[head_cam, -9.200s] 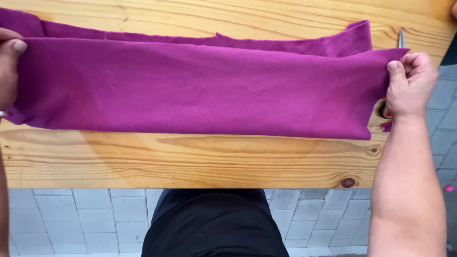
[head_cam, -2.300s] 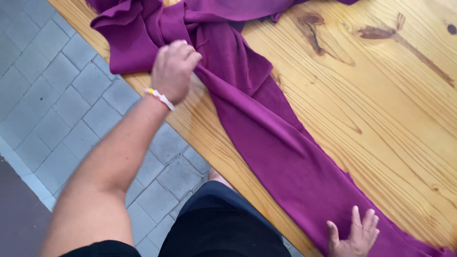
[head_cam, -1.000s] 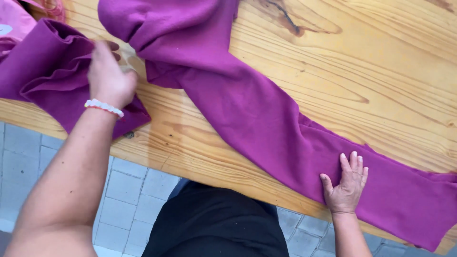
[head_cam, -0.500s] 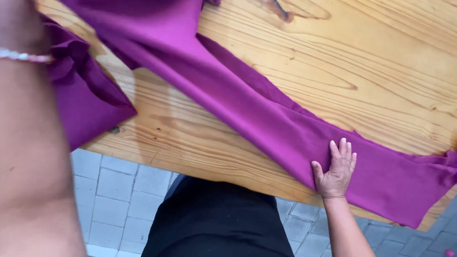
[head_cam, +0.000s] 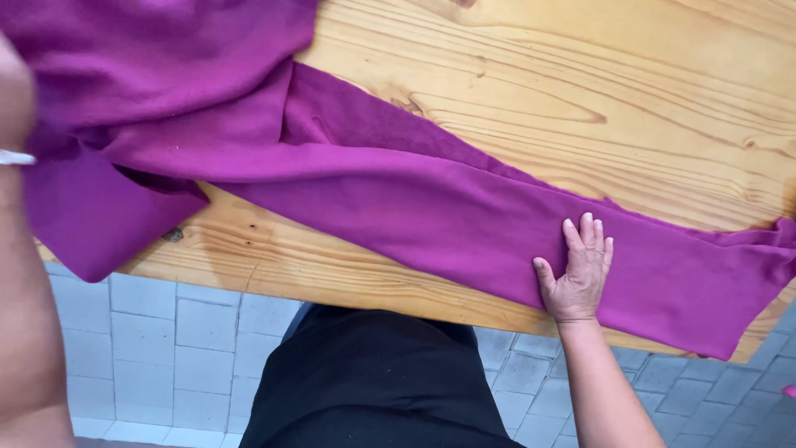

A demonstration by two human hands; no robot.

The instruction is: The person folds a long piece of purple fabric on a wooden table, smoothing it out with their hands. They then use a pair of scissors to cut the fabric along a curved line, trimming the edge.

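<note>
1. Two bare hands at work, told from nearest to farthest. Closest to the camera: black fabric of the person's own clothing [head_cam: 373, 382], above a grey paved floor [head_cam: 166, 332].
2. At the near table edge: right hand [head_cam: 578, 278] laid palm-down on the long magenta knitted cloth [head_cam: 398, 195], fingers loose and spread, gripping nothing, only pressing.
3. Cloth stretched as a narrow band slantwise across the pale knotted pine table [head_cam: 580, 99], one end near the right-hand corner, the other bunched in loose folds at the left, a flap hanging over the near edge there.
4. Left hand [head_cam: 15, 91] raised at the left border, blurred and mostly cut off, a white bracelet [head_cam: 15, 158] at the wrist; just beside the bunched folds. Clenched, open or grasping the cloth: cannot tell.
5. Judged as smoothing the band flat. Done well with the right palm as a firm anchor, pressure even through the whole hand rather than the fingertips, so as not to drag the knit askew.
6. Best pulled gently from the bunched end along the band's length, not sideways; creases near the twisted middle eased out first, edges lined up afterwards.
7. Risk judged: hanging flap heavy enough to tug the cloth off the edge.
8. Farther back: bare grained wood only. No package, label or sign seen anywhere.
</note>
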